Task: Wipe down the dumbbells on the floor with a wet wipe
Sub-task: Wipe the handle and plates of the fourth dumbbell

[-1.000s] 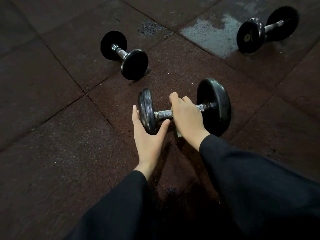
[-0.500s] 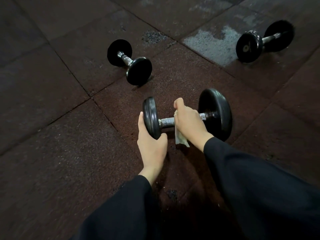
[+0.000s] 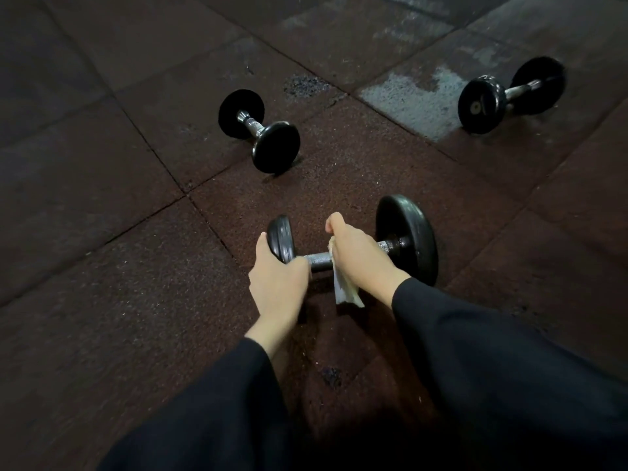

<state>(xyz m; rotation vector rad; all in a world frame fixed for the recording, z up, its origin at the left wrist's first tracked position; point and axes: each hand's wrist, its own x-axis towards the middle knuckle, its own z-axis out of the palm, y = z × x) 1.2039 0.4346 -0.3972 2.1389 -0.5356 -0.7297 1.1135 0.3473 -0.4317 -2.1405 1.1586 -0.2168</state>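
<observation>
— What's the floor (image 3: 102,300) made of?
— Rough, speckled rubber tiles, matt, with a wet grey patch (image 3: 407,96) beyond the near dumbbell (image 3: 406,239).
— And that dumbbell?
— Glossy black heads, a bare metal handle with knurling. The wipe (image 3: 343,287) round the handle looks like soft, crumpled white cloth.

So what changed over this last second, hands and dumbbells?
The left hand went from resting open against the near dumbbell's left plate to gripping it. More of the wet wipe now hangs below the right hand, still on the handle. The other two dumbbells stayed put.
</observation>
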